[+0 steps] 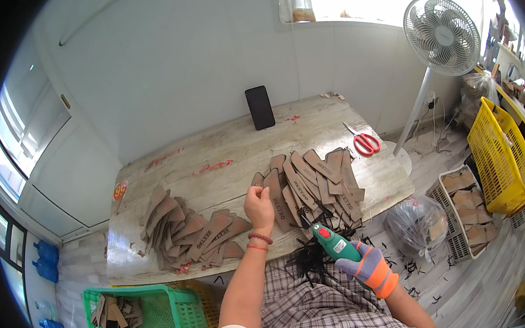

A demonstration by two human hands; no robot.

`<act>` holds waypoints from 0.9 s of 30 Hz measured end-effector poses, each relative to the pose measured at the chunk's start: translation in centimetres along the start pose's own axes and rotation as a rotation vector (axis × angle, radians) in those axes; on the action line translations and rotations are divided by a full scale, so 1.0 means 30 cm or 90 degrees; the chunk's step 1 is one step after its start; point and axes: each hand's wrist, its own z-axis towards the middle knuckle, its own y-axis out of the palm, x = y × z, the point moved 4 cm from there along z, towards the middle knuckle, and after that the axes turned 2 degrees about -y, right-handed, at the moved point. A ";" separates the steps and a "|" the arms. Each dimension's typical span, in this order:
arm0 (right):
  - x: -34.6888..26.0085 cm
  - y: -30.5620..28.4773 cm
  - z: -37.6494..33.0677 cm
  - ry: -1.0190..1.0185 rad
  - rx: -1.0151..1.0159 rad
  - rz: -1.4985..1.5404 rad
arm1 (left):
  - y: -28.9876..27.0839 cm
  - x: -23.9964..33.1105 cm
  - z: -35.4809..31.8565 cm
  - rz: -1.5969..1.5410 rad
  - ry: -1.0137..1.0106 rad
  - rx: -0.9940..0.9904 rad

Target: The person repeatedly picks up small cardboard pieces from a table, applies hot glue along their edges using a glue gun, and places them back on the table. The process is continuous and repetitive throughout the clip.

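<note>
My left hand (259, 208) is closed, fingertips pressed together, at the near left edge of a fanned pile of brown fabric pieces (298, 182). Whatever it pinches is hidden by the fingers. In an orange and grey work glove, my right hand (377, 273) grips green cordless electric scissors (337, 244) with a red button. Their dark tip points up and left toward the near edge of that pile. Black trimmed scraps (313, 262) lie in a tangle on my lap below the tool. Farther left on the table, a second heap of brown pieces (198, 236) lies overlapped.
On the worn table (189, 152) are red-handled scissors (364, 141) and a black phone (260, 108) propped by the wall. A green basket (164, 310) stands below left. To the right are a fan (442, 35), a plastic bag (417, 225), a white crate (452, 225) and a yellow basket (503, 158).
</note>
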 end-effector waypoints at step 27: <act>-0.165 0.042 -0.043 -0.068 0.071 0.001 | -0.086 0.324 -0.320 -0.763 -0.374 -0.129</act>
